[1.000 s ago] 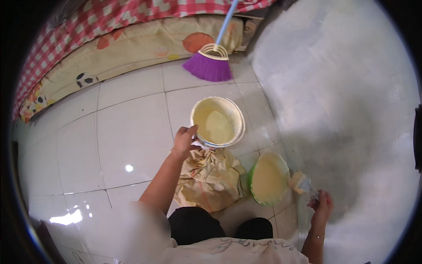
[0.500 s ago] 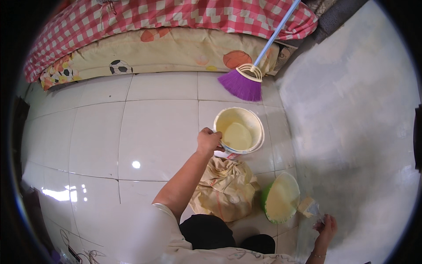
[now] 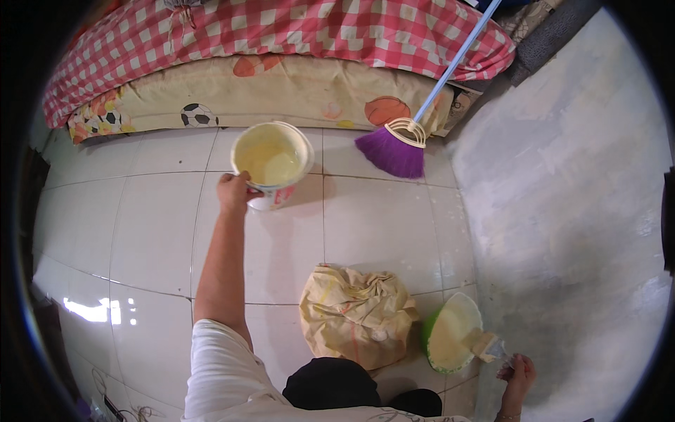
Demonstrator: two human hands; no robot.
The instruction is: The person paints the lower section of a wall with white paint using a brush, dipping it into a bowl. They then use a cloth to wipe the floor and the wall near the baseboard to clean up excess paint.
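My left hand [image 3: 234, 190] is closed on the near rim of a white bucket [image 3: 281, 195], held out over the tiles with the arm stretched forward. Pale yellow liquid or residue shows at the bucket's bottom. At the lower right, my right hand [image 3: 519, 371] grips the handle of a paintbrush [image 3: 488, 347], whose bristles carry cream paint. The bristles overlap the right edge of a green bowl [image 3: 429, 337] holding cream paint; whether they touch it I cannot tell. Left of the bowl sits a crumpled beige sack [image 3: 358, 316], in front of my dark-clothed knees.
A purple broom [image 3: 394, 151] with a blue handle leans against a mattress [image 3: 295, 91] under a red-and-white checked cloth [image 3: 337, 28]. To the right rises a wall [image 3: 555, 176] patched white and grey. Cables [image 3: 126, 408] lie at the lower left on the tiled floor [image 3: 155, 225].
My left hand has carried the bucket forward and to the left, away from the sack. The paintbrush in my right hand has moved slightly left, nearer the green bowl.
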